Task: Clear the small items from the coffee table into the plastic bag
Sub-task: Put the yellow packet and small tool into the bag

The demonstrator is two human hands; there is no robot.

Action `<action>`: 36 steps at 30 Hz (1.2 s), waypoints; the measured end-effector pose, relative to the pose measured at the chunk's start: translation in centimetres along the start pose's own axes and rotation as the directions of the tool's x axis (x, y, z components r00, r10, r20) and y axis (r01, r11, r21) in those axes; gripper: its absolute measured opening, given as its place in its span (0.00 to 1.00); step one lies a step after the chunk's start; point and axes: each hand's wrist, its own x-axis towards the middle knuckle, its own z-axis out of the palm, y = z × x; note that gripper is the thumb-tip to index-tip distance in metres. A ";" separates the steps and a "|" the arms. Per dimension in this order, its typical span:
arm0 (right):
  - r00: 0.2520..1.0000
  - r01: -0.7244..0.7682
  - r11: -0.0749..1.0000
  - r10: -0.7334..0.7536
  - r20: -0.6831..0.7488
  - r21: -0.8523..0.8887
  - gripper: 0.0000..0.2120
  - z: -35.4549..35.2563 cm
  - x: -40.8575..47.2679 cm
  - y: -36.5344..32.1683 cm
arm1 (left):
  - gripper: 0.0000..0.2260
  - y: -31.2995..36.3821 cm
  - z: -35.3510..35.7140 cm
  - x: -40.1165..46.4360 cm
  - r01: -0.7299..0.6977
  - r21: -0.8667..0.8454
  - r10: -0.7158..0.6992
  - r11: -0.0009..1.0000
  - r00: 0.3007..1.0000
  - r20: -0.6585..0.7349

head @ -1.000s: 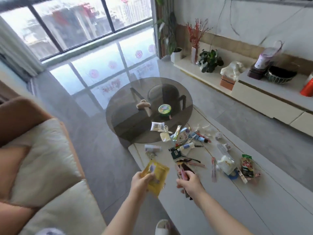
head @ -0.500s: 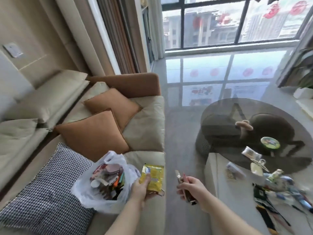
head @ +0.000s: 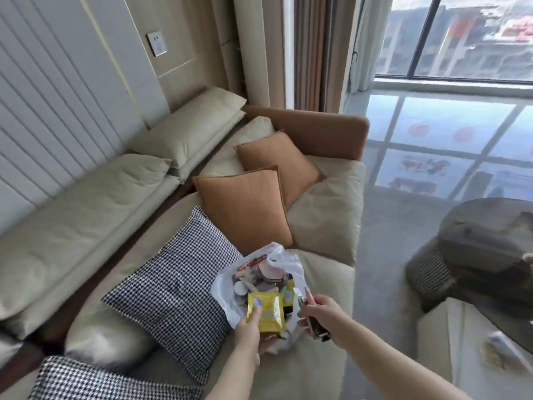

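1. While the plastic bag (head: 230,287) sits open on the sofa (head: 323,272), my left hand (head: 251,327) pinches a yellow sachet (head: 268,311) over its mouth.
2. My right hand (head: 320,313) has its fingers (head: 302,314) curled round some thin dark items (head: 315,327) beside the bag.

I can make out no word, brand or number anywhere from my feed. The yellow packet (head: 266,314) pinched in the left hand (head: 250,332) carries a pale printed patch, and a red-and-white strip (head: 251,261) at the far left rim of the plastic bag (head: 223,287) bears marks, but both are too blurred for me to read. Red shapes that may be characters show on the window decorations (head: 516,28) at the far right and in their reflections on the glossy floor (head: 422,166), and I cannot decipher those either.
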 end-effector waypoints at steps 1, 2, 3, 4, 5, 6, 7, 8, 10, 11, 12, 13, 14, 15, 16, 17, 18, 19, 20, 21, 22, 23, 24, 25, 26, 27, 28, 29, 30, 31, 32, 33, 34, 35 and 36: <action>1.000 -0.022 1.000 0.022 0.006 -0.020 0.07 0.9 0.6 -0.2 | 0.14 0.0 -0.5 0.6 0.017 -0.023 -0.017 1.000 1.000 0.004; 0.999 -0.040 0.998 0.041 0.008 -0.041 0.07 1.6 1.3 -0.4 | 0.13 0.1 -0.9 1.3 0.033 -0.051 -0.033 0.998 0.999 0.000; 0.998 -0.055 0.996 0.056 0.008 -0.068 0.07 2.2 2.0 -0.6 | 0.13 0.2 -1.3 1.8 0.049 -0.080 -0.050 0.996 0.999 -0.010; 0.998 -0.068 0.993 0.069 0.005 -0.098 0.07 2.8 2.7 -0.7 | 0.12 0.3 -1.6 2.1 0.062 -0.114 -0.065 0.992 0.998 -0.027; 0.997 -0.080 0.988 0.081 0.000 -0.135 0.06 3.3 3.4 -0.9 | 0.12 0.3 -1.9 2.7 0.074 -0.146 -0.081 0.987 0.996 -0.042; 0.996 -0.092 0.980 0.094 0.000 -0.175 0.06 3.8 4.0 -1.2 | 0.12 0.4 -2.1 3.1 0.091 -0.169 -0.102 0.981 0.993 -0.056; 0.994 -0.105 0.972 0.108 0.004 -0.212 0.06 4.1 4.7 -1.5 | 0.12 0.4 -2.3 3.6 0.109 -0.181 -0.122 0.977 0.991 -0.062; 0.992 -0.116 0.963 0.122 0.009 -0.245 0.07 4.5 5.5 -1.8 | 0.13 0.5 -2.4 4.1 0.120 -0.191 -0.135 0.974 0.989 -0.067; 0.988 -0.142 0.947 0.154 0.018 -0.288 0.11 5.1 7.3 -2.1 | 0.12 0.9 -2.4 5.2 0.132 -0.210 -0.149 0.969 0.987 -0.066; 0.985 -0.159 0.939 0.174 0.021 -0.306 0.13 5.3 8.2 -2.2 | 0.11 1.1 -2.3 5.8 0.140 -0.217 -0.157 0.966 0.985 -0.066; 0.981 -0.175 0.926 0.194 0.024 -0.333 0.14 5.4 9.2 -2.2 | 0.11 1.5 -2.0 6.4 0.143 -0.221 -0.163 0.965 0.984 -0.075; 0.977 -0.190 0.913 0.212 0.023 -0.360 0.14 5.5 10.3 -2.2 | 0.10 1.7 -1.9 7.1 0.143 -0.229 -0.167 0.963 0.982 -0.088; 0.974 -0.204 0.902 0.226 0.014 -0.379 0.14 5.5 11.6 -2.2 | 0.09 2.0 -1.7 7.6 0.150 -0.232 -0.178 0.961 0.979 -0.103; 0.972 -0.215 0.894 0.235 0.002 -0.393 0.13 5.5 12.7 -2.3 | 0.09 2.2 -1.5 8.2 0.159 -0.234 -0.189 0.959 0.975 -0.114; 0.970 -0.226 0.889 0.242 -0.010 -0.399 0.13 5.7 13.7 -2.6 | 0.08 2.5 -1.3 8.9 0.166 -0.236 -0.200 0.957 0.972 -0.127; 0.969 -0.233 0.886 0.244 -0.024 -0.400 0.13 6.0 14.5 -2.9 | 0.08 2.7 -1.1 9.6 0.173 -0.232 -0.209 0.957 0.968 -0.141; 0.969 -0.238 0.885 0.242 -0.040 -0.399 0.12 6.3 15.2 -3.5 | 0.08 3.1 -0.7 10.4 0.181 -0.222 -0.218 0.958 0.964 -0.154; 0.970 -0.238 0.884 0.238 -0.052 -0.402 0.12 6.5 15.6 -4.1 | 0.08 3.3 -0.4 11.2 0.191 -0.205 -0.227 0.960 0.959 -0.168; 0.969 -0.243 0.880 0.240 -0.058 -0.408 0.12 6.7 16.2 -4.4 | 0.08 3.5 -0.1 11.9 0.203 -0.177 -0.235 0.963 0.955 -0.182; 0.970 -0.238 0.876 0.236 -0.058 -0.419 0.12 6.7 16.9 -4.5 | 0.08 3.6 0.3 12.7 0.214 -0.153 -0.242 0.965 0.951 -0.192; 0.970 -0.237 0.871 0.239 -0.050 -0.430 0.12 6.7 17.6 -4.6 | 0.07 3.9 0.7 13.2 0.226 -0.129 -0.249 0.965 0.947 -0.204; 0.971 -0.228 0.865 0.237 -0.037 -0.448 0.14 6.7 18.4 -4.5 | 0.06 4.1 0.9 13.7 0.235 -0.111 -0.254 0.966 0.943 -0.215; 0.969 -0.234 0.865 0.247 -0.028 -0.445 0.17 6.7 18.9 -4.4 | 0.06 4.3 1.2 14.0 0.239 -0.085 -0.252 0.967 0.941 -0.226; 0.966 -0.240 0.868 0.257 -0.019 -0.436 0.20 6.6 19.3 -4.4 | 0.08 4.4 1.3 14.4 0.235 -0.060 -0.242 0.970 0.940 -0.238; 0.963 -0.248 0.869 0.271 -0.008 -0.428 0.22 6.5 19.6 -4.4 | 0.10 4.7 1.4 14.7 0.233 -0.037 -0.235 0.972 0.941 -0.244; 0.963 -0.238 0.867 0.269 0.008 -0.437 0.24 6.4 19.8 -4.4 | 0.11 4.9 1.6 14.8 0.230 -0.028 -0.230 0.973 0.943 -0.240; 0.960 -0.241 0.863 0.278 0.020 -0.445 0.25 6.3 19.7 -4.6 | 0.11 5.0 1.7 14.9 0.233 -0.010 -0.229 0.972 0.945 -0.234; 0.959 -0.237 0.861 0.280 0.031 -0.450 0.25 6.1 19.7 -4.6 | 0.11 4.9 1.7 15.0 0.231 0.002 -0.224 0.973 0.947 -0.230; 0.958 -0.245 0.856 0.285 0.021 -0.456 0.25 6.0 19.6 -4.6 | 0.10 5.0 1.6 15.0 0.230 0.021 -0.219 0.973 0.948 -0.230; 0.957 -0.248 0.846 0.288 0.014 -0.472 0.26 5.9 19.4 -4.6 | 0.08 5.0 1.5 14.9 0.228 0.042 -0.212 0.973 0.950 -0.230; 0.955 -0.252 0.836 0.296 0.013 -0.487 0.25 5.8 19.1 -4.8 | 0.07 5.1 1.3 14.7 0.224 0.069 -0.203 0.972 0.953 -0.227; 0.956 -0.243 0.829 0.292 0.020 -0.504 0.23 5.7 18.9 -4.9 | 0.07 4.9 1.2 14.7 0.215 0.099 -0.189 0.972 0.957 -0.219; 0.960 -0.229 0.827 0.278 0.021 -0.513 0.19 5.6 18.6 -5.1 | 0.08 4.9 1.1 14.5 0.207 0.137 -0.176 0.969 0.962 -0.209; 0.966 -0.207 0.826 0.258 0.026 -0.525 0.14 5.4 18.1 -5.4 | 0.09 4.9 1.1 14.0 0.195 0.171 -0.161 0.966 0.968 -0.194; 0.970 -0.190 0.826 0.241 0.028 -0.531 0.09 5.1 17.6 -5.6 | 0.08 4.9 1.1 13.4 0.182 0.207 -0.146 0.961 0.974 -0.175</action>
